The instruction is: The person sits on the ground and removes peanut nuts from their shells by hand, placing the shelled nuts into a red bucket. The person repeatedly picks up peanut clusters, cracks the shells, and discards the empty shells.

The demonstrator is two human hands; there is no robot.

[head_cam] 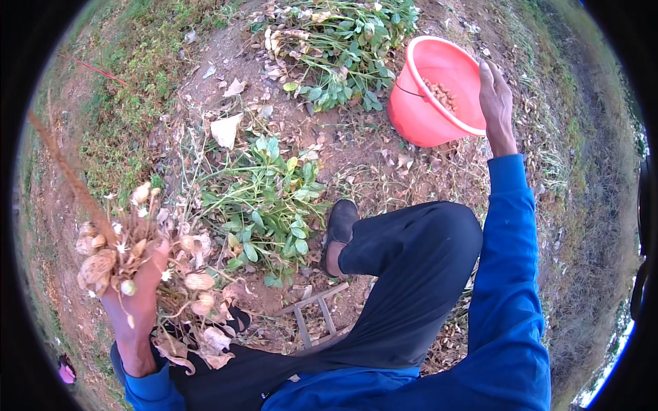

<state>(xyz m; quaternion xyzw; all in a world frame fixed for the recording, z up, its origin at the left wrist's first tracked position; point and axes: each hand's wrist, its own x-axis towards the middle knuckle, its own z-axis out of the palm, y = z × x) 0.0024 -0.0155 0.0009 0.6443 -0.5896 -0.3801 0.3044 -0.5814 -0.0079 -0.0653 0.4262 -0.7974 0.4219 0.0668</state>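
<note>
My left hand grips an uprooted bunch of peanut plant, raised at the lower left with pale pods, dry roots and withered leaves hanging around the fingers. A long brown root or stick, blurred, sticks up from the bunch. At the upper right, my right hand is at the right side of a pink plastic bucket, overlapping its rim. Its fingertips are partly hidden, so I cannot tell whether they hold anything or touch the rim. Loose peanuts lie inside the bucket.
Leafy peanut plants lie on the soil before my shoe. Another heap, with pods showing, lies beyond, left of the bucket. A slatted wooden frame is beneath my legs. Scattered pods lie right of the bucket.
</note>
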